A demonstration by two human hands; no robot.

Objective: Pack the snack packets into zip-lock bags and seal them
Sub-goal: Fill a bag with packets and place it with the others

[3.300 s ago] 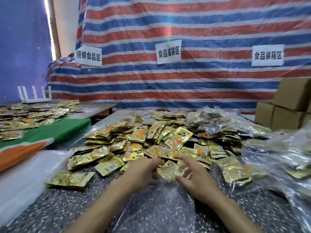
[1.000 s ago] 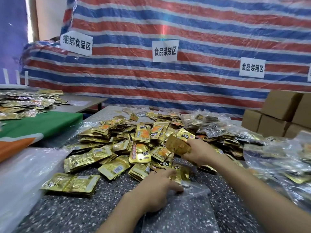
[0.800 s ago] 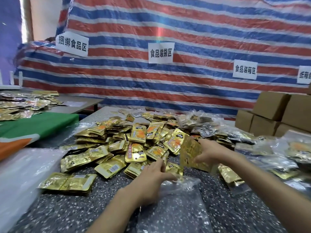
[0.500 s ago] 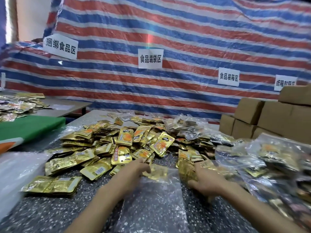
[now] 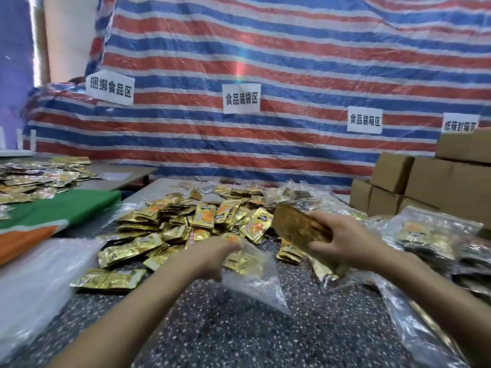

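The right hand (image 5: 342, 240) is curled around a stack of gold snack packets (image 5: 300, 229). The thumb is underneath and the fingers are over the top, and the stack is held tilted above the worktop (image 5: 239, 328). The left hand (image 5: 212, 257) is blurred. Its fingers are bent and appear to pinch the upper edge of the clear zip-lock bag (image 5: 261, 281) at its mouth, lifting that edge. The bag lies flat on the speckled worktop between the two forearms, with its mouth facing away from the person. A few gold packets (image 5: 241, 260) are already visible inside it, just beside the left fingertips. The held stack is to the right of the bag's mouth and a little above it, near it but not inside.

A loose pile of packets (image 5: 202, 221) covers the worktop just beyond both hands. Filled clear bags (image 5: 430, 235) are heaped to the right, near the right wrist. Cardboard boxes (image 5: 425, 181) are stacked behind those bags, and a striped tarp (image 5: 265, 62) hangs behind everything.
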